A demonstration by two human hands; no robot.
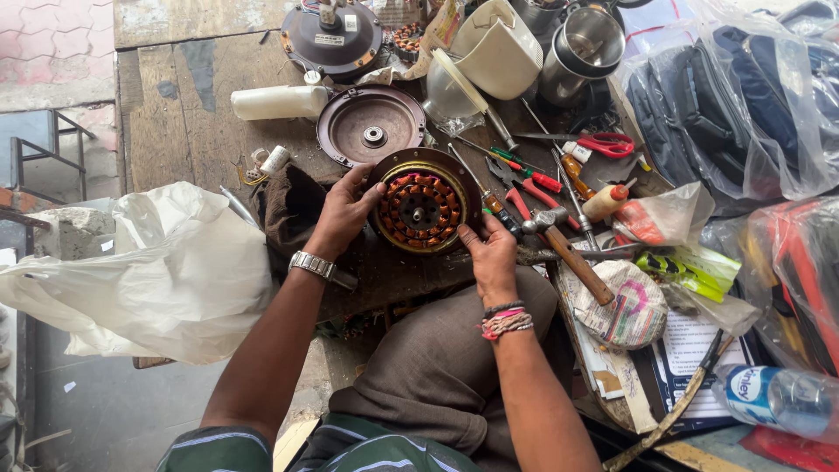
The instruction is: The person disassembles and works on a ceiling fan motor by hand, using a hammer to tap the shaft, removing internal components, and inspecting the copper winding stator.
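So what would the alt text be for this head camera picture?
Both hands, left hand and right hand, grip a round motor part with copper windings over a cluttered wooden workbench. A hammer, screwdrivers and red scissors lie right of it.

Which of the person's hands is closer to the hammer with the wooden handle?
The right hand: it lies just beside the hammer, holding the motor at its lower right edge. The left hand grips the motor's far side.

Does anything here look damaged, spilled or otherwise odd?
Nothing is spilled. The motor, held by the left hand and right hand, lies open with its copper windings bare; its round cover sits apart behind it. The hammer and screwdrivers lie jumbled and overlapping beside it.
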